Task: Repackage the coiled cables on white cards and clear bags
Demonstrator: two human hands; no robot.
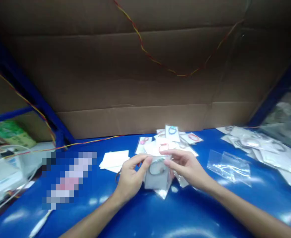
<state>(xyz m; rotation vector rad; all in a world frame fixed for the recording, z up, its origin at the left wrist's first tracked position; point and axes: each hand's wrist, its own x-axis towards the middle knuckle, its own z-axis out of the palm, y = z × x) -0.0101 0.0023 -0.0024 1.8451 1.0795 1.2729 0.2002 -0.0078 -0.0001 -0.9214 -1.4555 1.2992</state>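
Near the middle of the blue table, my left hand (132,173) pinches the upper left corner of a clear bag (156,180) with a card and a dark ring-shaped band inside. The thumb and fingers of my right hand (185,165) close on the bag's upper right corner. Another clear packet (162,194) shows below the held one. Just behind my hands lies a pile of bagged cards, among them one with a blue band (172,132) and one with a red band (193,138).
White cards (114,159) lie left of the pile. Clear bags (229,167) rest to the right, before a larger heap of packets (271,148). A pixelated object (69,180) and white cable (39,224) are at left. Cardboard (145,82) stands behind.
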